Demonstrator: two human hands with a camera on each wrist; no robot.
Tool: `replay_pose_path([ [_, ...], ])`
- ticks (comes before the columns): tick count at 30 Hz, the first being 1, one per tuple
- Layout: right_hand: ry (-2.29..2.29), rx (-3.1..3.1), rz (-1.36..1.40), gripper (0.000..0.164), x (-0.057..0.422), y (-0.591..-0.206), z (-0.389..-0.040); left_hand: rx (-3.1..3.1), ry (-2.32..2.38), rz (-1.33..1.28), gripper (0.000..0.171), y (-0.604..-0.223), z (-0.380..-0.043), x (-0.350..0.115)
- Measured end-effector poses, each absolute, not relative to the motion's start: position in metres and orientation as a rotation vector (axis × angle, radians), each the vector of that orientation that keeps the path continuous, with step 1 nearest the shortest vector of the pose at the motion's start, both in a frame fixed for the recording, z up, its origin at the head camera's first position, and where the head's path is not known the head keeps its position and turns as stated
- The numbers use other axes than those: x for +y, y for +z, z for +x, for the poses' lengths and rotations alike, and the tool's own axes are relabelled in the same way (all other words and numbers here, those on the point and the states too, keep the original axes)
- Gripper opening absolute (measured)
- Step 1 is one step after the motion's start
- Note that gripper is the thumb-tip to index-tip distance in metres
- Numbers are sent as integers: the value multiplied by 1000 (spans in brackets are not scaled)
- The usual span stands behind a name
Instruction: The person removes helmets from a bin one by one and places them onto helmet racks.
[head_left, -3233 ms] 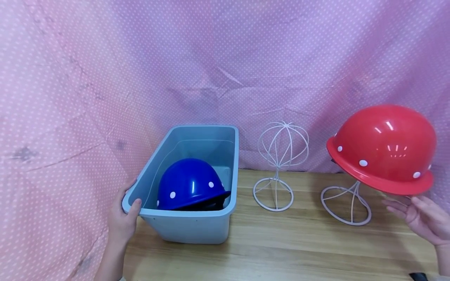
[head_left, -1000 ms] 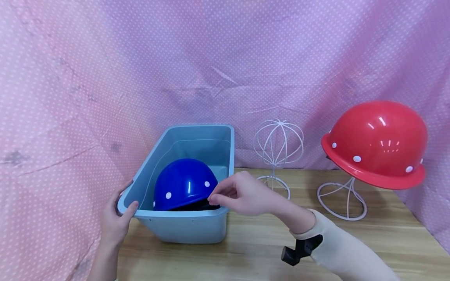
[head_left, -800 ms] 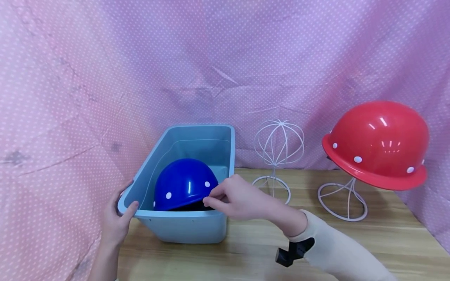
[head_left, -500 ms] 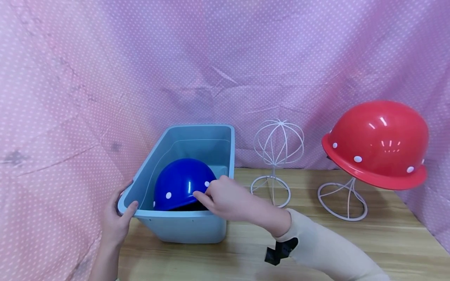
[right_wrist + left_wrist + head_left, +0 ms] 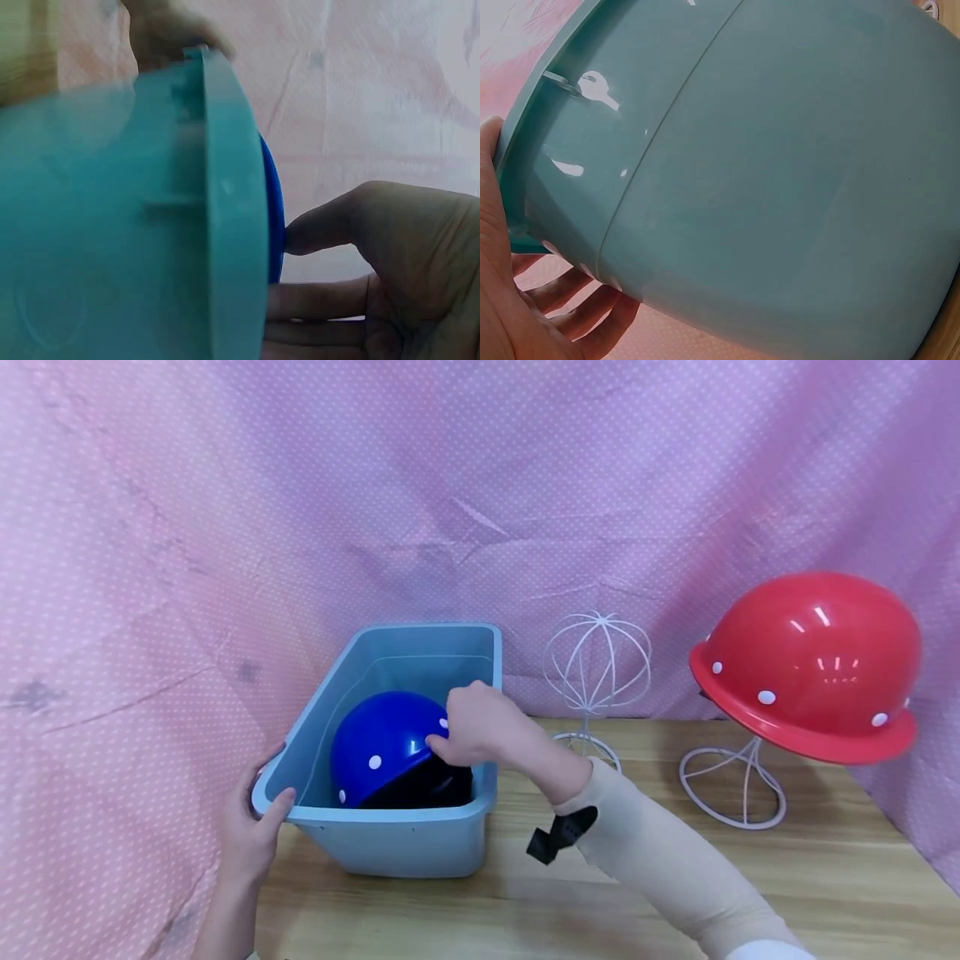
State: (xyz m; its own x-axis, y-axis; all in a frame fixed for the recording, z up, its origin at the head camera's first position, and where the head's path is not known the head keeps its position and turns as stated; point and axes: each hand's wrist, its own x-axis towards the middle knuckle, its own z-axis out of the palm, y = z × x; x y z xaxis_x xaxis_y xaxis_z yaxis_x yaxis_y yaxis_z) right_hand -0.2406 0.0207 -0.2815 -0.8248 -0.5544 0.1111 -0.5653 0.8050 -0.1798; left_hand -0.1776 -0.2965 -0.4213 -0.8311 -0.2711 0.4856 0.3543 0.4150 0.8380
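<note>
Blue helmet (image 5: pixel 382 743): inside the blue-grey bin (image 5: pixel 375 816), toward its near end, dome up but tilted, its right side higher so the dark underside faces me.
My right grip (image 5: pixel 476 727): clasping the blue helmet by its edge on the right; in the right wrist view my thumb meets the blue, while the bin's rim hides my fingertips.
My left grip (image 5: pixel 255 827): curled round the bin's rim at the near left corner.
Bin: standing on the wooden table (image 5: pixel 420 918).
Bare wire stand (image 5: pixel 586 708): white, just right of the bin, partly behind my right forearm.
Red helmet (image 5: pixel 817 652): well off to the right, tilted on a second wire stand (image 5: pixel 746 777).
My right sleeve (image 5: pixel 667 860): cream, a black device (image 5: pixel 561 835) at the wrist.
Backdrop: pink dotted cloth (image 5: pixel 337 485).
</note>
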Motion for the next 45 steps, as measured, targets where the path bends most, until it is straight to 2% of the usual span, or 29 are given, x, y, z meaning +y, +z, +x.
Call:
replay_pose_path([
  [9,550,-3074,706,54,21,-281,-292,-2085,-1434,-77,57,-421,-180,-296],
  [17,921,-3250,584,46,17,-282,-313,-2028,-1503,-58,58,-420,-177,-293],
  [22,1634,-3238,581,56,19,-290,-326,-2020,-1503,-34,59,-421,-179,-293],
  [25,2147,-3155,537,56,19,-297,-331,-2008,-1512,-26,59,-422,-179,-293],
  [32,2902,-2616,300,45,6,-313,-314,-1999,-1525,-67,59,-424,-182,-292],
  [45,3180,-2010,87,49,6,-320,-267,-2084,-1429,-15,58,-422,-180,-291],
])
